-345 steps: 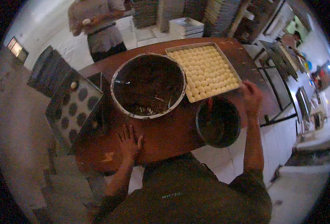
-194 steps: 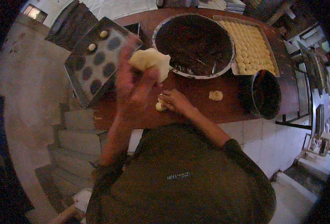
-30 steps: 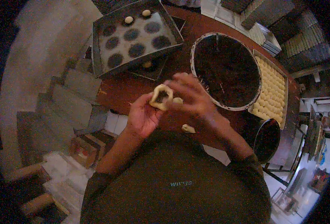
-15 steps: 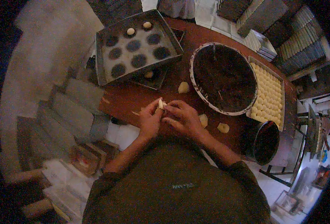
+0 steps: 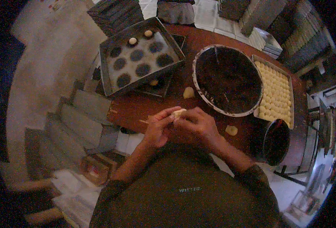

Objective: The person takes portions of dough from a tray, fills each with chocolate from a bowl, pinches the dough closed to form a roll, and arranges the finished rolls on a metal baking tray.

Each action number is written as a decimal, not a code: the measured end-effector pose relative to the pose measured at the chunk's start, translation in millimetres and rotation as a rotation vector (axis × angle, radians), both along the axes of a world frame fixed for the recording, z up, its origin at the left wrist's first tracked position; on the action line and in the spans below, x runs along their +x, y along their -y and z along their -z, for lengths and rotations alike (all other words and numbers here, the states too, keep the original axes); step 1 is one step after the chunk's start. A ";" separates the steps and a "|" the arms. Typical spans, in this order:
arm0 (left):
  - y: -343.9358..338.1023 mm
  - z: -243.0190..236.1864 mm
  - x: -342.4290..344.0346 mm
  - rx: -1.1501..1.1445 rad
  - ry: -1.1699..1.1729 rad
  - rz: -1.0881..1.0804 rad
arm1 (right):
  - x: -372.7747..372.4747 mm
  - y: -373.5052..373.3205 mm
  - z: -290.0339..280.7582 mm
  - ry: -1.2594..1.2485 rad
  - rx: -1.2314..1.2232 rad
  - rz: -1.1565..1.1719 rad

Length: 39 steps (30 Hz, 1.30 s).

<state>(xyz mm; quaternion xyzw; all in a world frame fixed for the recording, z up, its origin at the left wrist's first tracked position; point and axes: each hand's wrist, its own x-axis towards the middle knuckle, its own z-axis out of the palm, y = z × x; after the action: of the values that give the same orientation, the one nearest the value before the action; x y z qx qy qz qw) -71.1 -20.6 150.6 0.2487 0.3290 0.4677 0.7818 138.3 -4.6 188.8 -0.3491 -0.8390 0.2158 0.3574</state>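
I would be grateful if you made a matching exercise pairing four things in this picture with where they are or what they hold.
Things
1. Dough piece
2. Large basin
3. Shallow tray
4. Deep pan

Descriptions
A. Holds many rows of yellowish balls
B. Holds a dark mass
C. Holds two separate pale balls
D. Between the fingers of the left hand and right hand

Pairs: 1-D, 2-B, 3-A, 4-C
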 end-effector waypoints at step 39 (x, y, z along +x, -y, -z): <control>-3.6 78.7 -36.1 0.308 -0.723 -0.349 | -65.0 -17.2 15.4 -0.045 -0.654 -0.104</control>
<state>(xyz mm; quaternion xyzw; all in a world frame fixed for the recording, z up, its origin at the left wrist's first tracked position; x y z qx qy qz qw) -107.2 -17.0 71.9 0.4511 0.5453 0.5195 0.4788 73.4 12.5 173.4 -0.3973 -0.7338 0.4991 0.2335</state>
